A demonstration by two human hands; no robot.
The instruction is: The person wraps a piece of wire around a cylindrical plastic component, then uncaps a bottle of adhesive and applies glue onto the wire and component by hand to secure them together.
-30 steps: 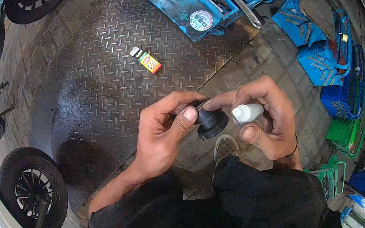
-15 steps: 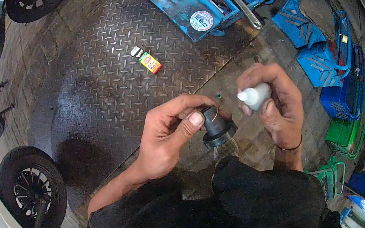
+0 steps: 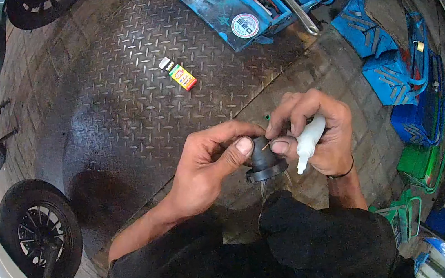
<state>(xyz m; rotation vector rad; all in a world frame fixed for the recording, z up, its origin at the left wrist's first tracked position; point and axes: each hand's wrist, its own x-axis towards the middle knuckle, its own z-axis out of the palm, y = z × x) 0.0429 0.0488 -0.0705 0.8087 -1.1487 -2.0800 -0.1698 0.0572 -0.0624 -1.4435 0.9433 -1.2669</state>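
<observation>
One black rubber-like part (image 3: pixel 264 158) sat between two hands, the left hand's (image 3: pixel 198 168) grip closed on its narrow end. The right hand's (image 3: pixel 335 149) grip held one white bottle (image 3: pixel 309 141), nozzle downward, its thumb beside one thin coppery strand (image 3: pixel 266 146). Such divided holding could have dropped the bottle or, were the nozzle open, squeezed out drips. Beyond lay one small carton (image 3: pixel 183 78), one steel tool (image 3: pixel 295 9) and one blue toolbox (image 3: pixel 210 10).
</observation>
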